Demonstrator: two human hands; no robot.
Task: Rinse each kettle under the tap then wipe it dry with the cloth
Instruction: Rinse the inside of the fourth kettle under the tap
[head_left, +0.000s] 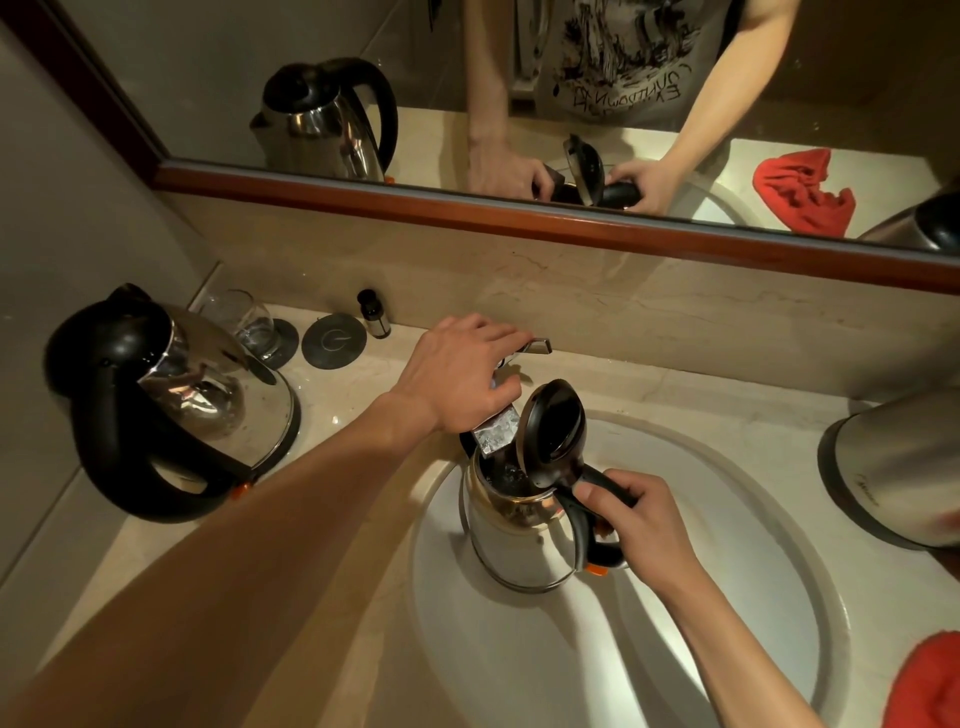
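A steel kettle (511, 540) with a black handle stands upright in the white sink (753, 545), its black lid (553, 434) flipped open. My right hand (641, 525) grips its handle. The chrome tap spout (496, 434) ends just over the kettle's mouth. My left hand (462, 374) lies over the tap with its fingers around the tap lever (537, 347). A second steel kettle (171, 400) sits on the counter at the left, a third (898, 467) at the right edge. The red cloth (930, 686) lies at the bottom right corner.
A drinking glass (241, 322) on a dark coaster, a second round coaster (333, 341) and a small dark bottle (373, 314) stand at the back left of the marble counter (337, 519). A wood-framed mirror (519, 104) above reflects the scene.
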